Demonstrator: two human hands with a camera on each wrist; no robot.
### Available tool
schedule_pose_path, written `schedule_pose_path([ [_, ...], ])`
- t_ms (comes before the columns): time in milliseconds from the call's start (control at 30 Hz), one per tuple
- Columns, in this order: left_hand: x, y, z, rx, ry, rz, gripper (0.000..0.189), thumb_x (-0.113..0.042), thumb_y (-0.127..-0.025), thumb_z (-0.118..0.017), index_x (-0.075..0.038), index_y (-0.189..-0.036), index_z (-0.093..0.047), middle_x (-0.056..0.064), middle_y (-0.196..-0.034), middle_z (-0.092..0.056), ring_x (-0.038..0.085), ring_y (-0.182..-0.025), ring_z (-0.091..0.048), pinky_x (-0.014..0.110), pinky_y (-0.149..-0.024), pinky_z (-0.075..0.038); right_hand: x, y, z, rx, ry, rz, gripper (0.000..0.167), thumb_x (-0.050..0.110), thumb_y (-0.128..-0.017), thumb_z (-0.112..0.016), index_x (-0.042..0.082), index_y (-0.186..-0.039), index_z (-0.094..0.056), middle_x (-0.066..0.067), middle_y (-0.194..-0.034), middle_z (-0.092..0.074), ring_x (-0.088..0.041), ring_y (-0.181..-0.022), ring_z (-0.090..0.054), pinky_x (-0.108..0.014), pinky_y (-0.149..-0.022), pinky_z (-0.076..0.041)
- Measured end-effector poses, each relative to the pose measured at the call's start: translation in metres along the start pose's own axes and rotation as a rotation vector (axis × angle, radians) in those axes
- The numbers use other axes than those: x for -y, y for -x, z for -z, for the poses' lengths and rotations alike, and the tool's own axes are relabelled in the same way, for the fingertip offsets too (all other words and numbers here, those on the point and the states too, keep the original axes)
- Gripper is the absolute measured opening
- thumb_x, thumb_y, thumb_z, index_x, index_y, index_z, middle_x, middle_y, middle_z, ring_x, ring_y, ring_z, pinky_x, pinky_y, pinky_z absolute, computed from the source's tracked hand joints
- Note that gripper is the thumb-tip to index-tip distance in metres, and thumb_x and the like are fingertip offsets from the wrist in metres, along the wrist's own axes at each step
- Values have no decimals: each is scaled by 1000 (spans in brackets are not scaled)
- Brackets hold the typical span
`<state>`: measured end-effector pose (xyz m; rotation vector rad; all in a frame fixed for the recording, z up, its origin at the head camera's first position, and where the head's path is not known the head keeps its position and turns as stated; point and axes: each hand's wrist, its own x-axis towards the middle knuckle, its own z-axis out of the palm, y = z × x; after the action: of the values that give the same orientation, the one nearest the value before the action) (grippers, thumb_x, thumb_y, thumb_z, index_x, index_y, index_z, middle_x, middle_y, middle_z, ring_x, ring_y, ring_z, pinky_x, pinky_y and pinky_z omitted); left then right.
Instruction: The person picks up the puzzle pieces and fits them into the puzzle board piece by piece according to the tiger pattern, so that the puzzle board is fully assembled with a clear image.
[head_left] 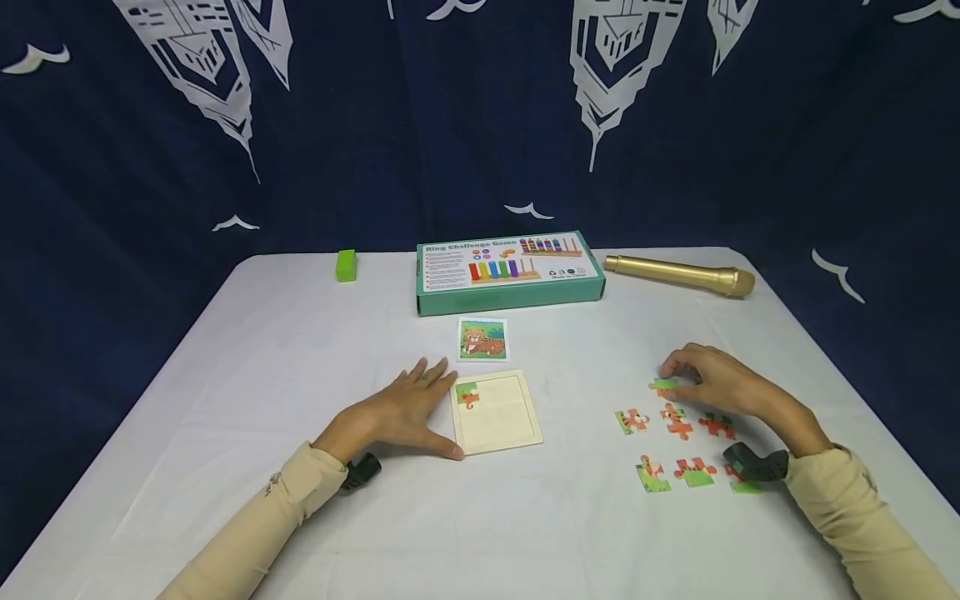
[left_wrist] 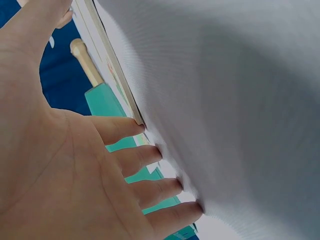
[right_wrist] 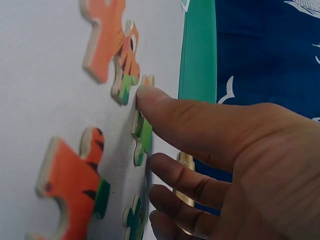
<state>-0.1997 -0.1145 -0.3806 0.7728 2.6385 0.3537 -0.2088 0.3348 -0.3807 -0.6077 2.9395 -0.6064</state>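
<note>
Rightward, well apart from the puzzle tray (head_left: 497, 412): the green puzzle piece (head_left: 663, 386) lies under the right hand (head_left: 720, 385), fingertips pinching its edges. Left hand (head_left: 397, 412) flat, fingers spread, touching the tray's left edge on the table (head_left: 225, 400).

Tabletop (head_left: 225, 400) is covered in white matt cloth with a fine weave, seen close in the left wrist view. Puzzle tray (head_left: 497, 412) looks like pale unfinished wood, smooth. Puzzle pieces (head_left: 678, 422) appear as thick wood with matt printed faces and bare light edges. Teal box (head_left: 508, 272) is printed cardboard, slight sheen. Gold microphone (head_left: 678, 275) looks satin metallic. Green block (head_left: 346, 265) looks like smooth plastic. Backdrop (head_left: 375, 125) is dark blue printed cloth.
</note>
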Motion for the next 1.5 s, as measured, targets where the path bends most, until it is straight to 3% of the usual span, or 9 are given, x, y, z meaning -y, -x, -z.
schedule_pose_path([
  [400,0,-2,-1,-9,-2,4,116,-68,-67,-74,-7,-152,-24,13,-160,-10,37,-146,0,54,-116,-9,3,0,-2,11,-79,-15,26,10,-81,-75,8,-98,-56,0,-84,-58,-13,-76,-50,-26,-64,-44],
  [600,0,-1,-2,-11,0,6,116,-67,-67,-74,-7,-152,-24,12,-160,-10,37,-146,-1,54,-116,-9,4,-1,-3,-1,-82,3,23,3,-83,-71,8,-101,-55,0,-82,-56,-12,-73,-46,-24,-63,-41],
  [867,1,-1,-1,-5,-1,5,116,-67,-67,-73,-7,-153,-23,12,-160,-9,37,-146,0,54,-116,-9,10,-3,-2,-8,-167,-9,19,11,-93,-63,8,-108,-51,5,-63,-40,-5,-54,-38,-23,-50,-34],
  [1033,1,0,-1,-3,4,3,115,-67,-68,-73,-7,-153,-23,12,-160,-9,37,-146,0,54,-116,-9,16,-9,-6,-36,-222,14,19,10,-95,-58,7,-112,-50,4,-62,-39,-4,-51,-35,-23,-50,-33],
  [1233,0,0,0,-2,-5,4,116,-67,-67,-73,-7,-153,-23,13,-160,-9,38,-146,0,55,-116,-9,26,-21,-14,-73,-288,111,23,3,-95,-56,6,-118,-54,-2,-69,-50,-9,-54,-44,-24,-52,-40],
  [1500,1,0,0,3,3,5,116,-67,-68,-73,-8,-153,-22,12,-160,-8,37,-146,1,54,-116,-8,56,-46,-21,-67,-449,165,27,10,-98,-54,3,-124,-57,-12,-69,-55,-22,-57,-52,-31,-53,-47],
])
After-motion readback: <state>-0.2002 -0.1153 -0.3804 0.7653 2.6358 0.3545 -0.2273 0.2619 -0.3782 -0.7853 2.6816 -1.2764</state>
